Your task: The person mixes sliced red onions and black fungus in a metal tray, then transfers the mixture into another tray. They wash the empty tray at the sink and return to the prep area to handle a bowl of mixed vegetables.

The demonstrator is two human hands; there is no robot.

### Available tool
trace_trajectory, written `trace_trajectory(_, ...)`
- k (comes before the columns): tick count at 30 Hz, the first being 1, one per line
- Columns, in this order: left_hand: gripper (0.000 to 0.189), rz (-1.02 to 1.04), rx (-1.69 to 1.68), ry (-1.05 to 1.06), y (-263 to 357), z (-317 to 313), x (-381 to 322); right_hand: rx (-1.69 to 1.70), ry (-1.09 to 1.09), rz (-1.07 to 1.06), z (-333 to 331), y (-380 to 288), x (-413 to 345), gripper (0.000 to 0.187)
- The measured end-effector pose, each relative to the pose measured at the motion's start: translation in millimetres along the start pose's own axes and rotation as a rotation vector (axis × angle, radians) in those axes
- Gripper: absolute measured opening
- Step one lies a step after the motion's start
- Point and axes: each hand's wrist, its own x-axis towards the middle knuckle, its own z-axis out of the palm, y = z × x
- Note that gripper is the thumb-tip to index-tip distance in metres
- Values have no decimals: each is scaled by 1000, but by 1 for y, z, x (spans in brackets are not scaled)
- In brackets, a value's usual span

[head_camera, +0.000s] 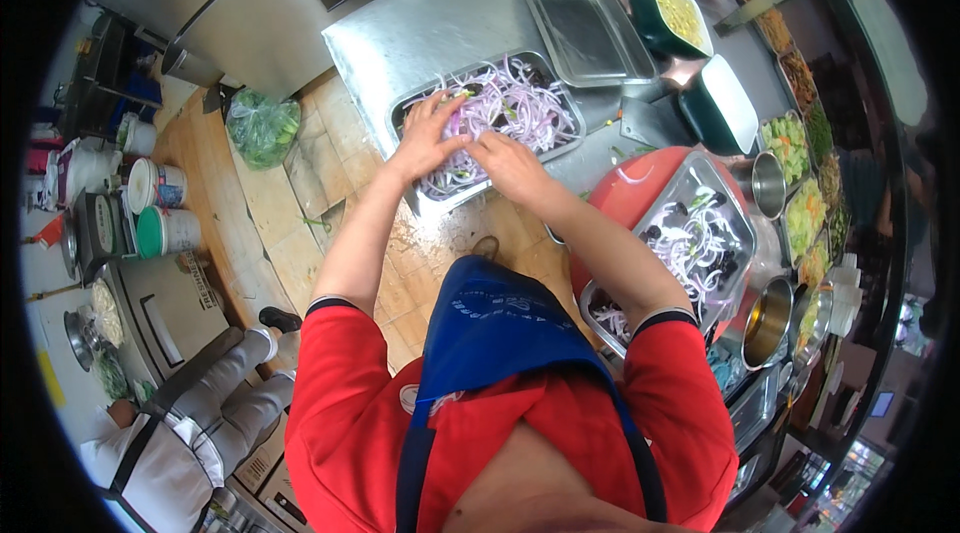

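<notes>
A rectangular stainless steel tray (574,137) in front of me holds sliced purple onion (521,109), mixed with dark pieces that look like black fungus and a few green bits. My left hand (429,141) rests over the left part of the onion, fingers apart, its fingertips beside a small green piece. Close by, my right hand (514,167) reaches over the tray's near side with its fingers bent down towards the onion. Whether anything is between those fingers is hidden. The two thumbs nearly meet.
Behind stands another steel tray (585,26), with a green-and-white container (675,11) of yellow food beside it. A cleaver (652,120) lies right of the onion tray. Another onion tray (739,233) sits over a red tub (622,188). A person (180,443) is at lower left.
</notes>
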Motion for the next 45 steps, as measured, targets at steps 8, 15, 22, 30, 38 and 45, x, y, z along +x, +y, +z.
trace_trajectory(8,73,22,192,-112,-5,-14,13,16,180,184,-107,24,-45,24)
trace_trajectory(15,62,348,-73,112,137,9,8,-171,234,729,-238,55,-201,33)
trace_trajectory(22,81,519,74,-579,275,83,-70,-22,-265,950,-211,-53,-298,88)
trace_trajectory(30,70,657,150,-436,296,150,-50,-73,-18,896,-158,-49,-319,96)
trace_trajectory(38,26,390,149,-273,272,105,52,-82,-2,935,-179,-38,-322,88)
trace_trajectory(45,20,201,326,-143,208,140,64,-162,-74,866,-173,-36,-322,83)
